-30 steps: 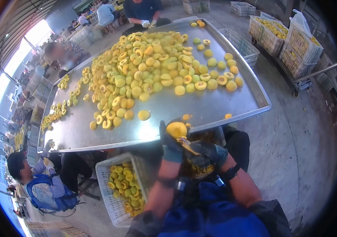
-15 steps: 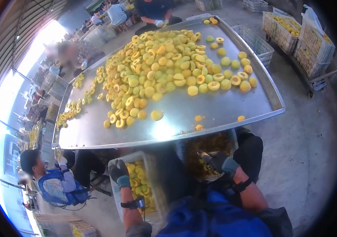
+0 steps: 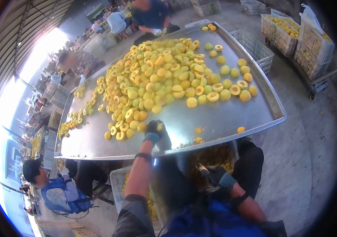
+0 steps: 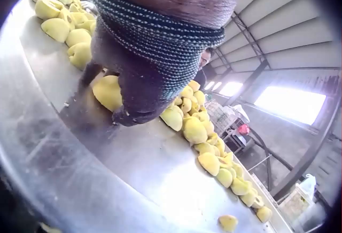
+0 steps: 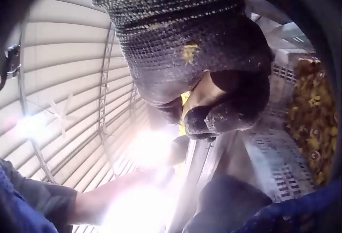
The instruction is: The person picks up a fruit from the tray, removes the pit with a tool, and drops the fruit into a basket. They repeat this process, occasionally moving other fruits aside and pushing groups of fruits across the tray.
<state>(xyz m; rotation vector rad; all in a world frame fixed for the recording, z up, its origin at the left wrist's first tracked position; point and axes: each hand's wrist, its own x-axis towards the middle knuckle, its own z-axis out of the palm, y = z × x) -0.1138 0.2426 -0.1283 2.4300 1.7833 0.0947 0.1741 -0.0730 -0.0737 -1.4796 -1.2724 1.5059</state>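
At the front of the peach pile (image 3: pixel 152 79), my gloved left hand (image 3: pixel 155 132) reaches down over the metal table. Its fingers curl around a yellow peach (image 4: pixel 108 92), seen in the left wrist view partly hidden by the dark glove. My gloved right hand (image 3: pixel 218 176) is low in front of the table, over a bin of brown and yellow scraps (image 3: pixel 212 158). It grips a tool with a wooden handle (image 5: pixel 206 91); a thin tip points out past the thumb side in the head view.
A raised rim (image 3: pixel 231 137) edges the metal table (image 3: pixel 109 148). Below it, left of my legs, stands a white crate (image 3: pixel 118 185) of peach halves. A few small orange pieces (image 3: pixel 241 129) lie near the front rim. Other people sit around the table. Loaded crates (image 3: pixel 279 33) stand on a cart at right.
Both hands were together at a peach by the table edge. My left hand went over the crate of halves, then up to the pile. My right hand lowered over the bin with the tool.
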